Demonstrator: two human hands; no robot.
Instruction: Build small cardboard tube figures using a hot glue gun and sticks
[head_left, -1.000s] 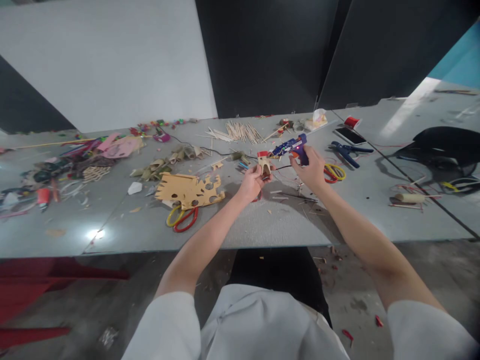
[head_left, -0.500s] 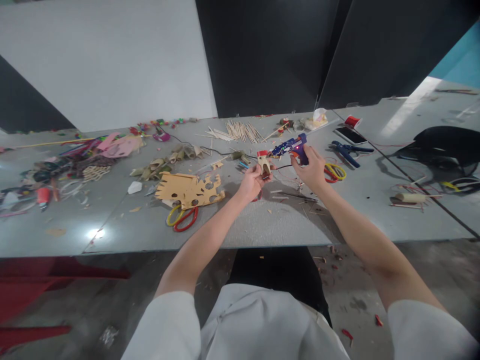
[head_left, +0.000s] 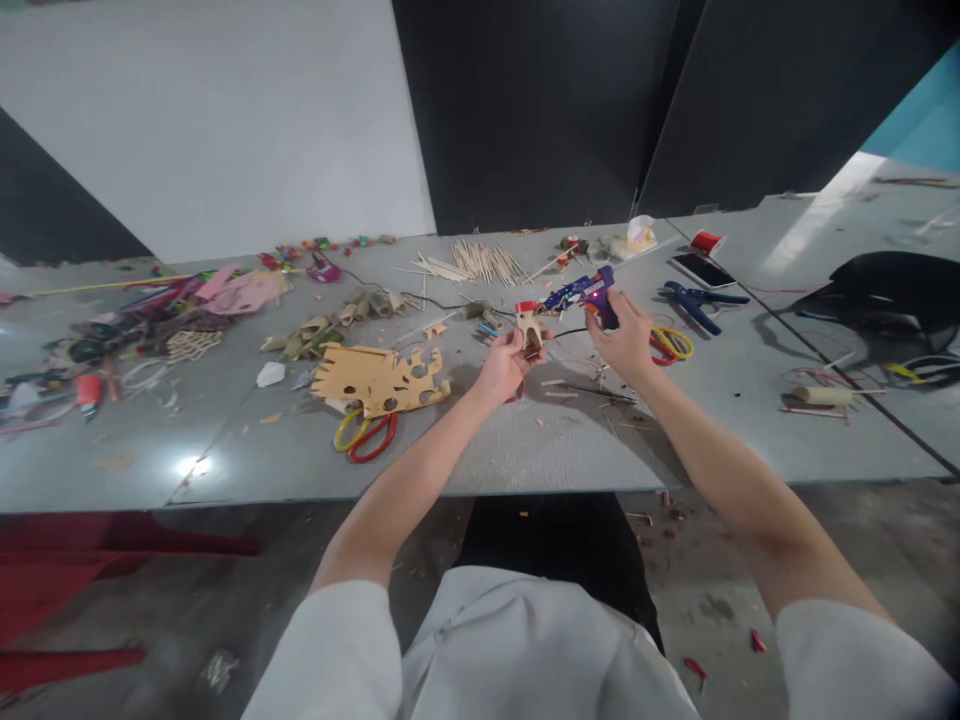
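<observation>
Near the middle of the table, my left hand point(head_left: 504, 367) is closed around a small pale figure with a red top point(head_left: 529, 322), held upright. My right hand point(head_left: 626, 342) grips a blue glue gun point(head_left: 581, 292) by its handle, fingers at the orange trigger. The gun's nozzle points left at the figure's red top; whether they touch I cannot tell. A small red light glows on the gun's side. Its dark cord point(head_left: 568, 333) shows between the hands. My fingers hide part of the figure's lower half.
Left of my hands lies a cut-out yellow board point(head_left: 379, 382) over red-and-yellow-handled scissors point(head_left: 373, 440). Thin sticks point(head_left: 487, 262) and bamboo pieces point(head_left: 311, 335) lie behind. To the right are blue pliers point(head_left: 697, 303), a phone point(head_left: 703, 268), a red thread spool point(head_left: 706, 242) and other scissors point(head_left: 675, 344).
Both hands have barely moved; the figure and the glue gun have shifted very slightly to the right. Everything else stays where it was.
</observation>
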